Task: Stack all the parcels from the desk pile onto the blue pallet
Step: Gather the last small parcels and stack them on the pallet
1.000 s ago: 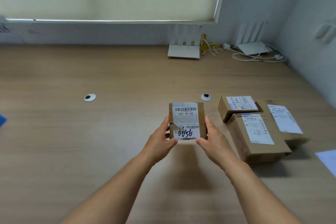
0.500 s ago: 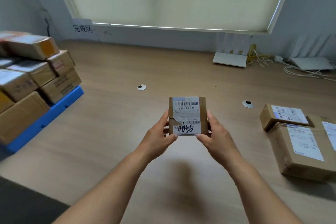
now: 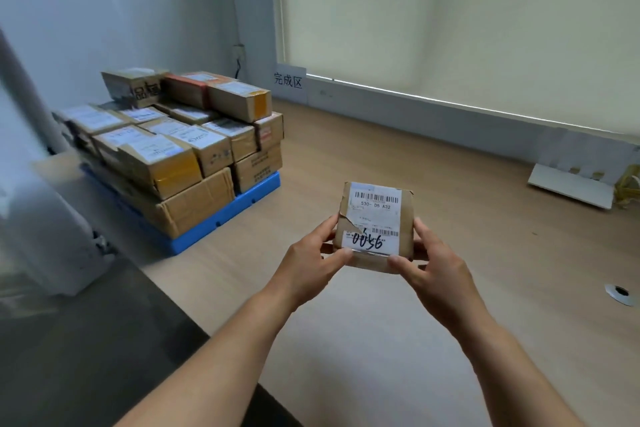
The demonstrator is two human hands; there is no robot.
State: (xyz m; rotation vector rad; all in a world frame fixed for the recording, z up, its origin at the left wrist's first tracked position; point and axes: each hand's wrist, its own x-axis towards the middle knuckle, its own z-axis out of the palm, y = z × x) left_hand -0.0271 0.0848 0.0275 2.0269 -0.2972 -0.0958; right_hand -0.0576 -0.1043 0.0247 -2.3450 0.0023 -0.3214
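We've got the parcel (image 3: 375,225) pinched at both sides, left hand (image 3: 308,262) and right hand (image 3: 438,269) fingers clamped, label up, heading for the blue pallet (image 3: 221,215).

Parcel (image 3: 375,255) was brown cardboard, matt and creased — its white paper label (image 3: 375,215) torn at one edge, glossy tape across the near end. Worktop (image 3: 381,340) looked wood-grained, smooth, low sheen. Pallet (image 3: 225,217) — blue plastic, smooth. Stacked boxes (image 3: 194,199) were cardboard with shiny tape. Blind (image 3: 450,17) looked matt, cloth-like. Grommet (image 3: 621,294) was bright metal.
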